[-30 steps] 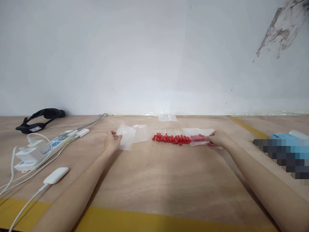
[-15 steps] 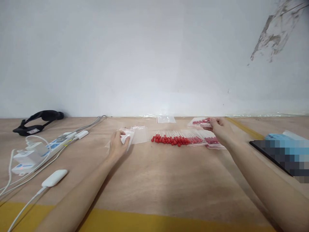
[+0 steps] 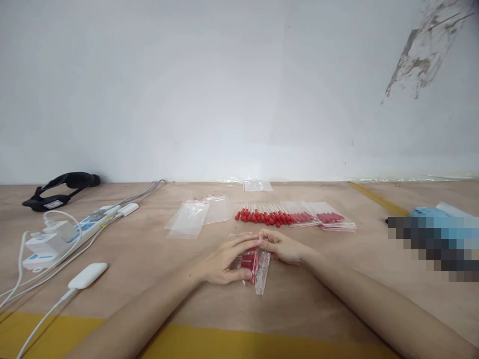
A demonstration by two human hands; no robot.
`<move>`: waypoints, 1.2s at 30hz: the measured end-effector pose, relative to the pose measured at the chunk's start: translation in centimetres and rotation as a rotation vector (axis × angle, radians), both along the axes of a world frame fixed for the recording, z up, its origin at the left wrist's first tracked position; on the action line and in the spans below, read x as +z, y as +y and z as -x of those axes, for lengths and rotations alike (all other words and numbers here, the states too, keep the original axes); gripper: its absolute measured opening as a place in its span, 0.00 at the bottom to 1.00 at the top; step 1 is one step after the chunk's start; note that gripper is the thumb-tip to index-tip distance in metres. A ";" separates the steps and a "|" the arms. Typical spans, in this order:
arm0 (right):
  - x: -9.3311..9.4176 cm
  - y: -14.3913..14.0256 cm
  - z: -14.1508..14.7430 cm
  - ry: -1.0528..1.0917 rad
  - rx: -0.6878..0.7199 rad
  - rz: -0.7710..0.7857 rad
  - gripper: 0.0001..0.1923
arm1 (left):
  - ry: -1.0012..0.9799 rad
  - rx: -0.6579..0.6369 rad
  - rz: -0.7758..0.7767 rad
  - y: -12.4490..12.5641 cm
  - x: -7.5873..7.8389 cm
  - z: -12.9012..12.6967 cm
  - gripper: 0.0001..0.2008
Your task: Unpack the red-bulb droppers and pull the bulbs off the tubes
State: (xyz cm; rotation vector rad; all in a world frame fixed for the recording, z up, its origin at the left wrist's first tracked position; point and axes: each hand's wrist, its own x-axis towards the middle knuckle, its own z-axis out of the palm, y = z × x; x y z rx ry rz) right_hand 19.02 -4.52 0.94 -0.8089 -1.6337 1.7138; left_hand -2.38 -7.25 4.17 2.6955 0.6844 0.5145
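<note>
In front of me, near the middle of the table, is a clear plastic bag (image 3: 261, 273) with red-tipped sticks inside. My left hand (image 3: 223, 258) is closed over the bag from the left, thumb low on it and fingers along its far side. At the bag's far right corner my right hand (image 3: 287, 248) pinches the plastic edge. Beyond the hands lies a row of loose white sticks with red tips (image 3: 260, 216). To the right of that row are filled clear bags (image 3: 331, 217), partly overlapping. Flat clear bags (image 3: 190, 219) without sticks lie to the left.
At the left are a power strip (image 3: 90, 225) with chargers, white cables, a white oval device (image 3: 88, 275) and a black strapped object (image 3: 62, 189). Another clear bag (image 3: 258, 186) lies by the wall. A blue item (image 3: 430, 213) is at the right.
My right hand has come from the back right to the middle front, with a filled bag. My left hand has left the flat bags and moved right onto the filled one.
</note>
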 end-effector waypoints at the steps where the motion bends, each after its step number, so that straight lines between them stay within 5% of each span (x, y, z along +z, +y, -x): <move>1: -0.1 0.0 0.1 0.015 -0.066 0.048 0.21 | 0.035 -0.004 0.019 0.0 -0.3 -0.1 0.32; 9: 1.0 -1.6 0.2 -0.036 -0.393 0.354 0.30 | 0.046 0.271 0.013 0.6 -2.8 -0.5 0.29; 18: 0.7 -1.5 1.0 -0.067 -0.504 0.361 0.31 | -0.021 0.381 -0.011 -0.6 -1.8 -1.4 0.22; 22: 1.0 -1.5 1.1 -0.058 -0.514 0.372 0.30 | -0.070 0.315 -0.050 0.9 -1.4 -1.6 0.17; 29: 0.3 -1.0 0.9 -0.066 -0.480 0.348 0.31 | 0.025 -0.020 -0.209 4.1 -0.2 -2.7 0.15; 36: 0.5 -1.2 0.6 -0.017 -0.441 0.348 0.25 | 0.030 -0.103 -0.217 4.3 -0.2 -3.5 0.17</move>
